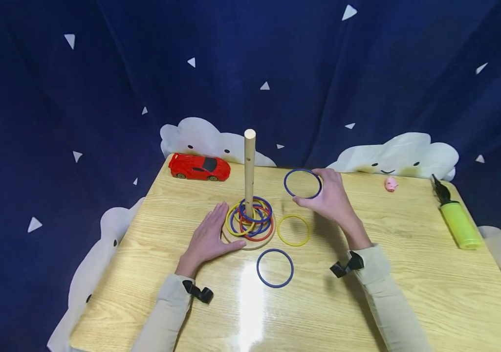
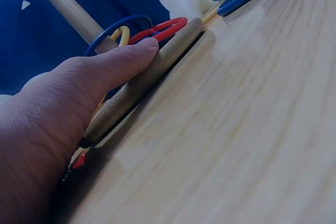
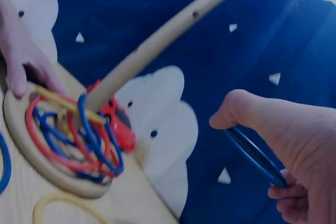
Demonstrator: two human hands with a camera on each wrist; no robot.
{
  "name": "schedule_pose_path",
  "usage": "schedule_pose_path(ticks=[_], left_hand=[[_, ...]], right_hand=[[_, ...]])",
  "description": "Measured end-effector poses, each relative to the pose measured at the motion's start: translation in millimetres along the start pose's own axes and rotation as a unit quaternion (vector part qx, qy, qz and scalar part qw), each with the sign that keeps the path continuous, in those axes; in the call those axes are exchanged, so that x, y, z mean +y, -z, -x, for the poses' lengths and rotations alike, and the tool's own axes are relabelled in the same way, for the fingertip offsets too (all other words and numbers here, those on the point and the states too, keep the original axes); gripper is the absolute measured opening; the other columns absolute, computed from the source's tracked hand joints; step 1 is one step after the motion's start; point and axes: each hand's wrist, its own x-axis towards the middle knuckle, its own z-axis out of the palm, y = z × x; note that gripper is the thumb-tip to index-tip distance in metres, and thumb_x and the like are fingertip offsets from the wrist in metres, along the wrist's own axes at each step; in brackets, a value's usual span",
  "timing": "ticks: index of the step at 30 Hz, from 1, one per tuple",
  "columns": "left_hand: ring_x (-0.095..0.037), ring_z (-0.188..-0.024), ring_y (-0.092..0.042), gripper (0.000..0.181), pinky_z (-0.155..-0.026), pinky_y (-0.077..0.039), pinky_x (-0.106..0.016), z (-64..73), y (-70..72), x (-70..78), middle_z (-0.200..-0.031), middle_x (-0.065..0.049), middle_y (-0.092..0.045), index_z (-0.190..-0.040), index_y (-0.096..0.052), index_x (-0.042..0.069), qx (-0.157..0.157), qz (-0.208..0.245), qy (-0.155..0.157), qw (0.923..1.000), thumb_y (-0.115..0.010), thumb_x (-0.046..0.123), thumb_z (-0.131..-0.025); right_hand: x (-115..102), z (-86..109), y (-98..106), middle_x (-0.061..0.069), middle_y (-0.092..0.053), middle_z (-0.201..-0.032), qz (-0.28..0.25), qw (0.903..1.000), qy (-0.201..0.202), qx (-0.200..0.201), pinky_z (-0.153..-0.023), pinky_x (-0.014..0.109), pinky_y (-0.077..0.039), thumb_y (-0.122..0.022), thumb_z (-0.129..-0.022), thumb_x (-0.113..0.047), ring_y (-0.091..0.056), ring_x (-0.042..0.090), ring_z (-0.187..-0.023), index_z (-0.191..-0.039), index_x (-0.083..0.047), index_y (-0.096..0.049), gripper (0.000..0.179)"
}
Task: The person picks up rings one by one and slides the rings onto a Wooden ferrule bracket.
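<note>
A wooden pole point(image 1: 249, 166) rises from a round wooden base point(image 1: 256, 245), with several blue, red and yellow rings piled round its foot. My left hand point(image 1: 206, 240) rests against the base's left side, fingers straight and thumb laid along the near rim. In the left wrist view the thumb point(image 2: 123, 64) touches that rim. Right of the pole, my right hand point(image 1: 336, 200) pinches a blue ring point(image 1: 301, 170) between thumb and fingers, raised above the table. The right wrist view shows this ring point(image 3: 252, 153) almost edge-on.
A yellow ring point(image 1: 309, 231) and another blue ring point(image 1: 275, 250) lie flat on the table near the base. Behind stands a red toy car point(image 1: 199, 167). Towards the right are a small pink pig point(image 1: 391, 184) and a green pump point(image 1: 460, 226). A dark blue curtain backs the table.
</note>
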Motion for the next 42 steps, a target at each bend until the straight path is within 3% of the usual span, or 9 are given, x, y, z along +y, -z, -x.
schedule_pose_path(ticks=[10, 20, 24, 34, 42], left_hand=[[-0.014, -0.162, -0.004, 0.131, -0.131, -0.010, -0.037, -0.7, 0.7, -0.2, -0.176, 0.001, -0.011, -0.169, -0.011, 0.015, -0.004, -0.008, 0.000, 1.0000, -0.061, 0.091, -0.075], [-0.015, -0.162, -0.005, 0.131, -0.131, -0.010, -0.038, 0.1, 0.9, -1.0, -0.176, 0.000, -0.012, -0.169, -0.013, 0.014, -0.002, -0.006, 0.000, 1.0000, -0.061, 0.091, -0.075], [-0.016, -0.162, -0.006, 0.131, -0.131, -0.011, -0.039, -0.3, 0.0, -0.9, -0.176, 0.000, -0.013, -0.169, -0.014, 0.013, 0.000, -0.004, -0.003, 1.0000, -0.063, 0.090, -0.076], [-0.016, -0.162, -0.006, 0.130, -0.131, -0.012, -0.039, -0.9, -0.9, -1.5, -0.176, -0.001, -0.013, -0.169, -0.014, 0.012, 0.001, -0.005, -0.004, 1.0000, -0.063, 0.090, -0.076], [-0.021, -0.162, -0.010, 0.130, -0.131, -0.014, -0.043, -0.7, 0.6, -0.5, -0.175, -0.004, -0.016, -0.168, -0.018, 0.009, 0.008, 0.002, -0.012, 0.9999, -0.065, 0.088, -0.076]], right_hand=[[-40.7, -12.5, 30.7, 0.021, -0.062, -0.127, -0.029, 0.9996, 0.000, -0.004, -0.106, 0.053, -0.040, -0.095, -0.066, -0.033, -0.048, 0.038, -0.126, -0.127, 0.005, -0.064, 0.079], [-76.9, -35.1, 58.8, 0.019, -0.063, -0.127, -0.048, 0.9931, 0.076, 0.076, -0.107, 0.047, -0.038, -0.095, -0.062, -0.034, -0.048, 0.034, -0.126, -0.129, 0.004, -0.064, 0.082], [-91.2, -41.5, 67.0, 0.016, -0.062, -0.129, -0.053, 0.9909, 0.091, 0.083, -0.108, 0.047, -0.037, -0.093, -0.062, -0.037, -0.047, 0.031, -0.128, -0.131, 0.002, -0.064, 0.084], [-130.5, -56.9, 77.6, 0.015, -0.062, -0.131, -0.070, 0.9831, 0.151, 0.076, -0.100, 0.040, -0.037, -0.094, -0.063, -0.038, -0.047, 0.026, -0.121, -0.132, 0.000, -0.065, 0.084], [-155.7, -63.1, 69.0, 0.011, -0.061, -0.131, -0.085, 0.9772, 0.186, 0.058, -0.101, 0.038, -0.039, -0.096, -0.062, -0.038, -0.045, 0.022, -0.122, -0.132, -0.002, -0.065, 0.085]])
